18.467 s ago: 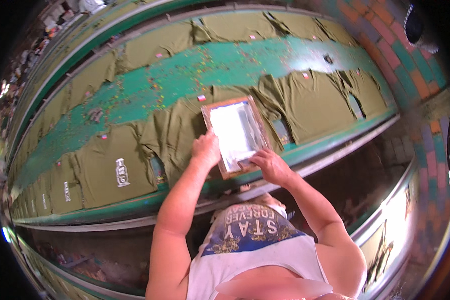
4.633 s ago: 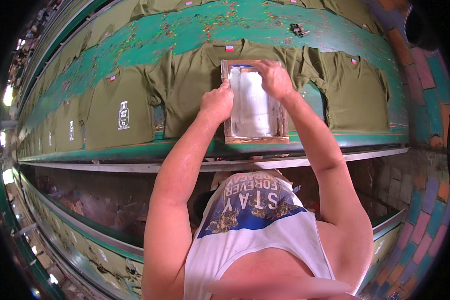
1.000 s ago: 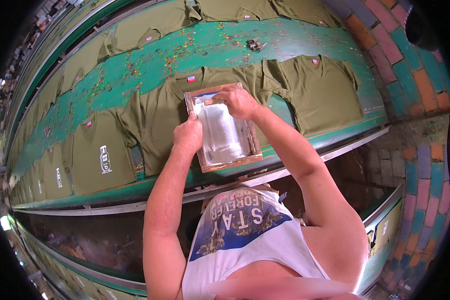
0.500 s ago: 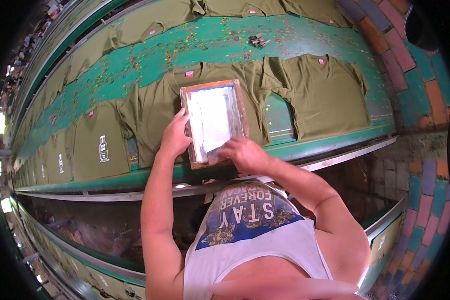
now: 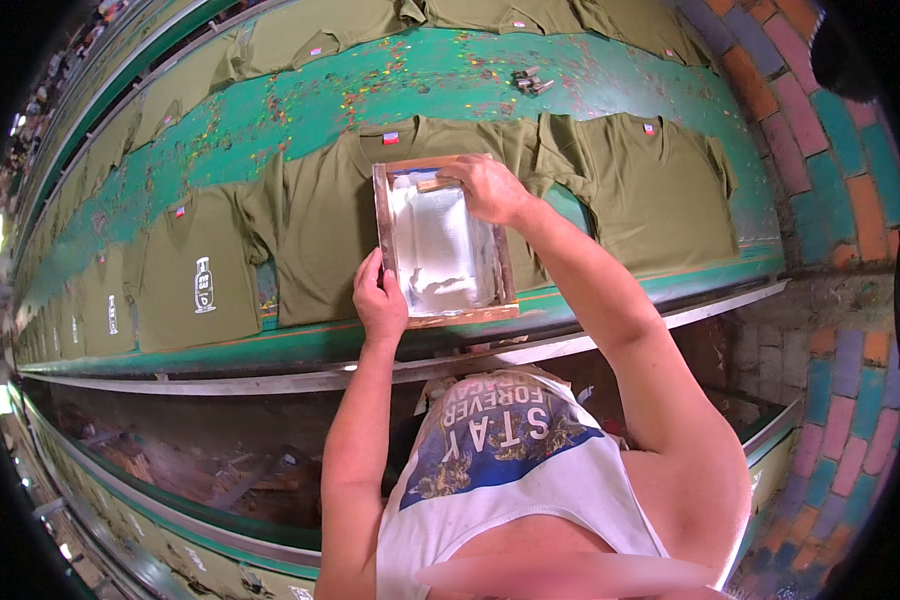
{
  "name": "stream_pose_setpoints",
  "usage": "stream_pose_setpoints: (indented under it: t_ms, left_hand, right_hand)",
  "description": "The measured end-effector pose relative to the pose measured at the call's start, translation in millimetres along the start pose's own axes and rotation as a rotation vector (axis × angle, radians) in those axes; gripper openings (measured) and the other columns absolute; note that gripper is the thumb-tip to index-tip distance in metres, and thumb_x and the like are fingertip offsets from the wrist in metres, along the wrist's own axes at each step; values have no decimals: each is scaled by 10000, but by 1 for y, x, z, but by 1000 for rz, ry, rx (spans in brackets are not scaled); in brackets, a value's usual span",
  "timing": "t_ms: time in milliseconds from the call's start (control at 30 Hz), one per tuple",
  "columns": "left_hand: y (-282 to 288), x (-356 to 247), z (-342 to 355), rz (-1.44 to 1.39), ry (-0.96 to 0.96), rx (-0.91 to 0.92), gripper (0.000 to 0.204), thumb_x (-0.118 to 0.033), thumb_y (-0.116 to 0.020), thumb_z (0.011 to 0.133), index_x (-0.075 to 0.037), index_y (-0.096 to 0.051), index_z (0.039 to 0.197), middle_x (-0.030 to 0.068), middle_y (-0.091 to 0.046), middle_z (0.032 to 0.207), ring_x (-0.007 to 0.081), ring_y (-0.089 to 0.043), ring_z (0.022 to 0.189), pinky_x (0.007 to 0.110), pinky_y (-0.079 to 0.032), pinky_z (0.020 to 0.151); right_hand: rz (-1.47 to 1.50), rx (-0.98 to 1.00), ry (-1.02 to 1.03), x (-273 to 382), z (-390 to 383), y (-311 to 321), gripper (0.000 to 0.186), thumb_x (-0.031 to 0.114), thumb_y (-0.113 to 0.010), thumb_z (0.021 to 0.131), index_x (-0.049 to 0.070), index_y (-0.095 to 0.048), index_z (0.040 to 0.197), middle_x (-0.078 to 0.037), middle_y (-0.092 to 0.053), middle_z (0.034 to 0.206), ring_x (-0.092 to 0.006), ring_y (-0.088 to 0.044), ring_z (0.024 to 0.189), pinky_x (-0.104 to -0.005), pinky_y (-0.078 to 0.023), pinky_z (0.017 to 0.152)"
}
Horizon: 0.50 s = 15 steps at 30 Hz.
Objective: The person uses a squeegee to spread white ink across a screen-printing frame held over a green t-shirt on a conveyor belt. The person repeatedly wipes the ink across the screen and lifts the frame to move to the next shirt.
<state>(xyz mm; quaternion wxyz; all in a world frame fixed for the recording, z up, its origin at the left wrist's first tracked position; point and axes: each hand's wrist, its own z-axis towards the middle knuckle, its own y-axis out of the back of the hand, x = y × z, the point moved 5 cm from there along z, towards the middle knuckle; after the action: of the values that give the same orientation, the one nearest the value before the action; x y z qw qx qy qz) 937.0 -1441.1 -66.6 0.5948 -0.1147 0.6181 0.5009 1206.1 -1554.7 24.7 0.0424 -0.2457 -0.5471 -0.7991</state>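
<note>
A wooden screen-printing frame (image 5: 465, 316) lies on an olive-green T-shirt (image 5: 320, 225) spread on the green table. My left hand (image 5: 380, 300) grips the frame's left side, near its lower corner. At the frame's far end, my right hand (image 5: 488, 190) is closed on a squeegee (image 5: 436, 184), which shows only as a short light-brown strip beside the fingers. White ink (image 5: 440, 280) is smeared over the mesh, with an uneven patch toward the near end. The shirt area beneath the frame is hidden.
To the left, a T-shirt (image 5: 170, 285) bears a white bottle-shaped print, with more printed shirts beyond. A plain shirt (image 5: 660, 200) lies to the right. Small dark pieces (image 5: 531, 81) sit farther back on the paint-spotted green table (image 5: 410, 80). A pale rail (image 5: 660, 322) runs along the near edge.
My right hand has moved from the frame's near end to its far end with the squeegee. The white ink layer looks thinner. My left hand sits lower along the frame's side.
</note>
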Motion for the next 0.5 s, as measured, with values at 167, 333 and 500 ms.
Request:
stream_pose_setpoints:
  t_ms: [167, 333, 500]
  left_hand:
    - [-2, -9, -1, 47, -93, -21, 456, -30, -620, 1042, 76, -665, 1483, 261, -717, 1439, 430, -666, 1357, 501, -518, 1197]
    - [-1, -9, -2, 41, -105, -7, 469, -40, -631, 1044, 69, -651, 1499, 264, -704, 1458, 438, -653, 1360, 521, -510, 1190]
    - [-3, -7, -2, -11, -140, 11, 501, -62, -660, 1037, 58, -625, 1522, 261, -686, 1484, 444, -641, 1374, 534, -498, 1197]
  right_hand:
    - [31, 88, 24, 25, -27, -3, 490, -65, -644, 862, 40, -799, 1314, -182, -796, 1221, -405, -719, 1199, -524, -582, 1046]
    - [91, 109, 28, 71, -75, -4, 524, -56, -646, 831, 53, -805, 1319, -160, -800, 1201, -393, -720, 1167, -498, -576, 1053]
    - [111, 118, 15, 113, -126, -6, 503, -2, -670, 845, 63, -804, 1325, -138, -796, 1230, -368, -719, 1167, -473, -574, 1062]
